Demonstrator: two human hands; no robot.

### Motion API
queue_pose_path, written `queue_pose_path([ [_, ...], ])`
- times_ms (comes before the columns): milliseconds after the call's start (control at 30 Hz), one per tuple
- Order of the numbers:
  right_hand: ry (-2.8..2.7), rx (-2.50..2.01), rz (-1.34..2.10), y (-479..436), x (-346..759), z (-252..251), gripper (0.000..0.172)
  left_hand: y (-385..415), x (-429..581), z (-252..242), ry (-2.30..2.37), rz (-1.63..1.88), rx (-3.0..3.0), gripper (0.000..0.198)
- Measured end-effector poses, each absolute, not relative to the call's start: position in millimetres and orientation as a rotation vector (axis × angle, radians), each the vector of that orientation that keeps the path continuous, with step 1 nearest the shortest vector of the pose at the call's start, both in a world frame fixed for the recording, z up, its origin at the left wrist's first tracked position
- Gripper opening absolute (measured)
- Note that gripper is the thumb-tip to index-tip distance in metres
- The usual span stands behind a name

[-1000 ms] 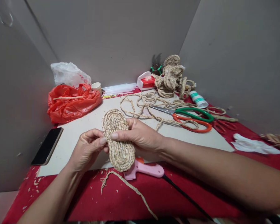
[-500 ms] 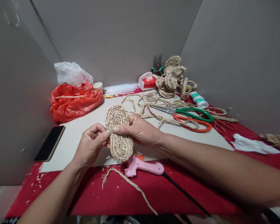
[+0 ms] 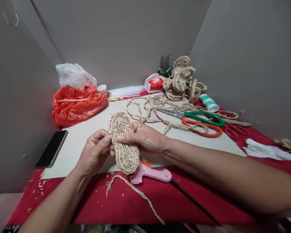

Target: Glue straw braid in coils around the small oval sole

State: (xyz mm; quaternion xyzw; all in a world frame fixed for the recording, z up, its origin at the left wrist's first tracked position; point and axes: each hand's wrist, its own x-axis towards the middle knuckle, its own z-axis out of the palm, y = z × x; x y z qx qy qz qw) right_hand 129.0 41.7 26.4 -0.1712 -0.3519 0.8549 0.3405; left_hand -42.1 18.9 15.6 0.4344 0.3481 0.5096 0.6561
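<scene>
An oval mat of coiled braided straw [image 3: 124,142], shaped like a small sole, is held up over the white board [image 3: 87,132]. My left hand [image 3: 95,152] pinches its left edge at the middle. My right hand [image 3: 145,138] grips it from the right, thumb across the top and fingers underneath. A loose braided tail [image 3: 133,191] hangs from the mat's near end onto the red cloth [image 3: 116,207]. A pink glue gun [image 3: 150,174] lies just below my right hand, its black cord [image 3: 194,204] running to the right.
Green and orange scissors [image 3: 199,121] lie on loose braid [image 3: 155,110] at right, with a pile of braided rope [image 3: 179,81], a tissue box [image 3: 154,83] and a white-green tube [image 3: 208,102] behind. A red bag [image 3: 77,105], white bag [image 3: 74,76], cup [image 3: 102,89] and phone [image 3: 52,148] lie left.
The mat and both hands have shifted slightly within the view, first away from me, then back a little. Both grips are the same.
</scene>
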Motion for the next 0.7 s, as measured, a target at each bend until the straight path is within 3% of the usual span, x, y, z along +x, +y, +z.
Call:
queue_pose_path([
  [500, -0.996, -0.488, 2.18, 37.9, 133.3, 30.4, 0.027, 13.4, -34.8, 10.1, 0.773, 1.153, 1.034, 0.026],
  [700, -1.01, -0.479, 2.138, 37.1, 134.5, 29.1, 0.02, 13.1, -34.0, 11.8, 0.784, 1.182, 1.075, 0.023],
])
